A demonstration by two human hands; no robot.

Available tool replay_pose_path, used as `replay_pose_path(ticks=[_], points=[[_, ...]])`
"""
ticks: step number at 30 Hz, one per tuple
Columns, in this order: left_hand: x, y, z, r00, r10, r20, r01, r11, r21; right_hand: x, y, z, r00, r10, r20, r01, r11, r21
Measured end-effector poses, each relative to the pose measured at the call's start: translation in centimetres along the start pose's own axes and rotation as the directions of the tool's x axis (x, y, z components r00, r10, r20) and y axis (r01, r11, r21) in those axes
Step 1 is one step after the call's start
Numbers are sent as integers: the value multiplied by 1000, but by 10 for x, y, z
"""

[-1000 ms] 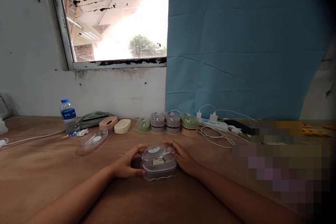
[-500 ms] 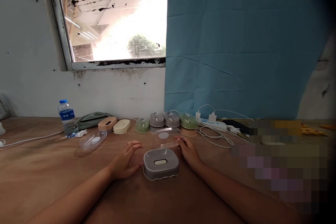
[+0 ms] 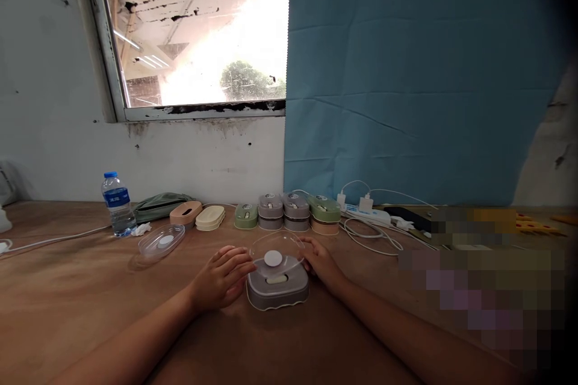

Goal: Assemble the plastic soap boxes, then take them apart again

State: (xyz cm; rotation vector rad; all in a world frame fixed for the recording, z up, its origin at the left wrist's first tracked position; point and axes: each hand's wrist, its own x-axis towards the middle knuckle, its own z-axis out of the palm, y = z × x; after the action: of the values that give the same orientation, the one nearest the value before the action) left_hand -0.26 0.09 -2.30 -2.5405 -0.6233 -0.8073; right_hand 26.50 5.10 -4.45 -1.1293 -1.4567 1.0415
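Observation:
A clear plastic lid [image 3: 289, 246] with a white round disc tilts just above a grey lidded box [image 3: 277, 299], whose top has a slot with a cream insert. My right hand [image 3: 321, 261] pinches the lid's right edge. My left hand [image 3: 224, 277] is at the lid's left edge, fingers stretched out and slightly curved; its thumb is mostly hidden, and whether the fingertips touch the lid I cannot tell. The grey box rests flat on the brown table [image 3: 217, 349], between both hands.
Another clear lid [image 3: 156, 245] lies left, near a water bottle [image 3: 118, 207] and an orange box [image 3: 185, 213]. Stacked cream pieces [image 3: 210, 218], a green box [image 3: 246, 216], grey boxes [image 3: 270, 213] and a green-and-orange stack [image 3: 325, 216] line the back. A power strip [image 3: 368, 215] with cables lies right.
The clear lid has come down and toward me, tilting over the grey box in my right hand. My left hand has moved in toward the lid's left edge. The grey box stays put.

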Motion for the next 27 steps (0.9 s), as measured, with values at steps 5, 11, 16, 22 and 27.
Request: replay_pose_path(ticks=[5, 11, 16, 22, 27], points=[[6, 3, -8, 985, 120, 126, -89, 969, -229, -5, -3, 2, 992, -46, 120, 47, 999, -7], [13, 14, -11, 970, 149, 194, -73, 932, -355, -4, 2, 3, 974, -93, 208, 100, 995, -25], [15, 18, -12, 972, 47, 230, 33, 943, -331, -6, 3, 3, 958, -146, 247, 162, 986, -49], [12, 15, -14, 977, -46, 210, 108, 950, -294, -12, -1, 3, 914, -214, 344, 255, 964, -78], [7, 14, -17, 972, -86, 220, 162, 920, -358, -14, -2, 2, 890, -214, 402, 284, 951, -123]])
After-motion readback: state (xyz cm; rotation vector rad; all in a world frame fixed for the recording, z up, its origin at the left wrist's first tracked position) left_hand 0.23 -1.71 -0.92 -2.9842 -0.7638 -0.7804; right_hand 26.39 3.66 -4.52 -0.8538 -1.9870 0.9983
